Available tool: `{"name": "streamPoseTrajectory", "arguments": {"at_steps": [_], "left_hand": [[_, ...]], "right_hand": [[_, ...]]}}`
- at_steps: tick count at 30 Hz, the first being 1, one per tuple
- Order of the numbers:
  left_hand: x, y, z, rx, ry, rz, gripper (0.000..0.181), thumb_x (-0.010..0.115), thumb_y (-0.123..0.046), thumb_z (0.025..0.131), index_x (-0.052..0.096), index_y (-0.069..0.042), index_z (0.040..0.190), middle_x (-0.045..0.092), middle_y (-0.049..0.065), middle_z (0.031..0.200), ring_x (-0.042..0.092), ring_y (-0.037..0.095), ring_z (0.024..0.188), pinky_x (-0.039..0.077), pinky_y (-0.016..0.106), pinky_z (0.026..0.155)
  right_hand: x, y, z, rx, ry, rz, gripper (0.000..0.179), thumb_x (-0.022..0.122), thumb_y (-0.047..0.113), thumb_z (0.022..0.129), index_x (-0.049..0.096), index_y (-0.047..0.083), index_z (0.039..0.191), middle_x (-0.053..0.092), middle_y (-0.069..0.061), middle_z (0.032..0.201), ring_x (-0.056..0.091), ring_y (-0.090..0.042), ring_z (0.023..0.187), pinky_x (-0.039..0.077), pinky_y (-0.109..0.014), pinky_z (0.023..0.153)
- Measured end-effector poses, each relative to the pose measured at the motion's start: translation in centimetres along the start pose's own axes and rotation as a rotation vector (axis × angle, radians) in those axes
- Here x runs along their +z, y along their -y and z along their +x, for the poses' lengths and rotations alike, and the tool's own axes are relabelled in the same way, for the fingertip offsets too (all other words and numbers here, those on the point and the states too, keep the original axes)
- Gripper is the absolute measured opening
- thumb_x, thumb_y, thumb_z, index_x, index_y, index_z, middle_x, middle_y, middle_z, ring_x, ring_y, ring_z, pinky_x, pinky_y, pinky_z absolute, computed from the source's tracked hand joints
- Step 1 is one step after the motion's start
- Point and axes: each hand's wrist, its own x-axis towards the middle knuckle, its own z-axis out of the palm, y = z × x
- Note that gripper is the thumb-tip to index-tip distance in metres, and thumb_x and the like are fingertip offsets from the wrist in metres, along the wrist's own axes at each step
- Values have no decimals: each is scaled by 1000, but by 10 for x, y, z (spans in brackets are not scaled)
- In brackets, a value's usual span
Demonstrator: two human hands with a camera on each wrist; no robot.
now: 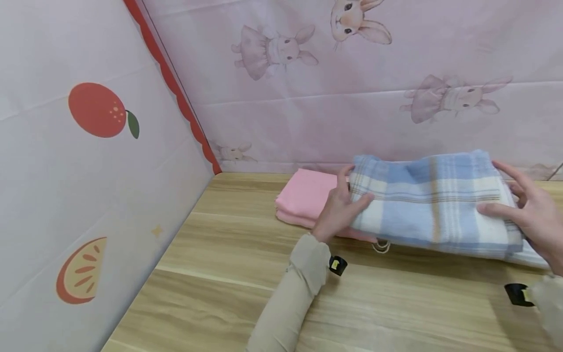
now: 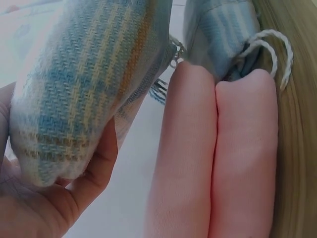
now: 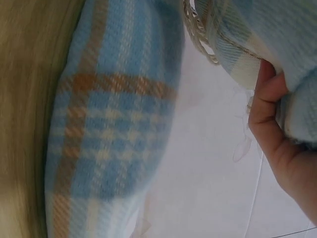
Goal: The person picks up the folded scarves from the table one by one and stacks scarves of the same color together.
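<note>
Both hands hold a folded blue, white and tan plaid scarf (image 1: 426, 200) by its two ends, near the back wall. My left hand (image 1: 340, 208) grips the left end, thumb on top and fingers behind; the left wrist view shows the woven end (image 2: 74, 99) between thumb and fingers. At the right end, my right hand (image 1: 530, 210) pinches the cloth with its thumb on the front face. Beneath the raised scarf, more blue plaid cloth (image 3: 114, 119) lies on the table, with a twisted fringe (image 2: 285, 54) at its left end.
A folded pink cloth (image 1: 308, 193) lies left of the plaid, partly behind my left hand, its two rounded folds facing forward. The wood-grain table (image 1: 211, 283) meets a pink rabbit-print wall covering (image 1: 365, 117) behind and a white fruit-print one (image 1: 39, 186) at left.
</note>
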Motion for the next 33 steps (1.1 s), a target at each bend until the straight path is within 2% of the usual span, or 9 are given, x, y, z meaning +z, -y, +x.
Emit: {"name": "streamPoseTrajectory", "arguments": {"at_steps": [1,3,8,11,14,17,22,26,33], "left_hand": [[1,-1,0,-2,3,-9,72,67,-20,98,23,-18,155,62,6,101,61,12,75,53,25,66],[3,-1,1,-9,11,-27,72,66,-19,98,23,-18,155,62,6,101,61,12,73,53,25,65],[8,-3,1,-14,29,-37,70,65,-14,98,22,-17,155,62,4,97,60,11,69,53,24,62],[12,-4,2,-16,37,-37,71,64,-9,97,22,-17,154,62,5,99,60,11,67,53,25,58],[16,-5,3,-13,42,-37,72,62,-5,96,22,-16,155,64,8,107,61,11,68,54,25,58],[20,-5,4,-20,37,-14,74,62,-4,94,22,-17,155,65,12,114,61,10,71,54,24,61],[26,-6,5,-42,22,38,80,64,-7,92,22,-19,159,66,17,117,60,11,75,51,22,65],[29,-8,6,-52,18,50,82,64,-7,92,21,-19,161,65,20,120,60,13,77,52,23,64],[34,-6,6,-68,18,-47,81,61,-2,93,23,-21,161,66,14,115,61,10,71,55,23,59]], "right_hand": [[-1,-1,0,-5,-5,2,94,65,0,97,11,41,162,35,-9,142,55,-8,115,53,-27,88],[-3,-4,2,-13,-11,-7,95,65,-3,96,12,39,163,37,5,122,51,9,87,51,-18,59],[-8,-7,1,4,-14,-36,95,63,-2,97,9,39,163,38,9,116,54,9,81,52,-24,55],[-11,-9,0,2,-19,-13,97,63,-5,96,10,39,163,40,16,112,55,9,79,52,-23,54],[-17,-14,1,-25,-19,65,97,61,-12,93,15,37,163,44,20,109,57,8,78,52,-21,52],[-21,-18,2,-31,-33,90,96,59,-14,92,19,38,162,45,21,107,57,7,77,51,-19,52],[-27,-23,6,-19,-71,-21,94,61,-6,94,16,40,162,39,18,108,51,13,78,49,-18,52],[-32,-26,10,-19,-95,-31,95,62,-6,92,16,38,163,41,20,104,51,14,75,48,-18,50],[-38,-32,14,-23,-106,24,97,61,-11,89,21,38,162,46,25,97,54,12,72,48,-16,49]]}}
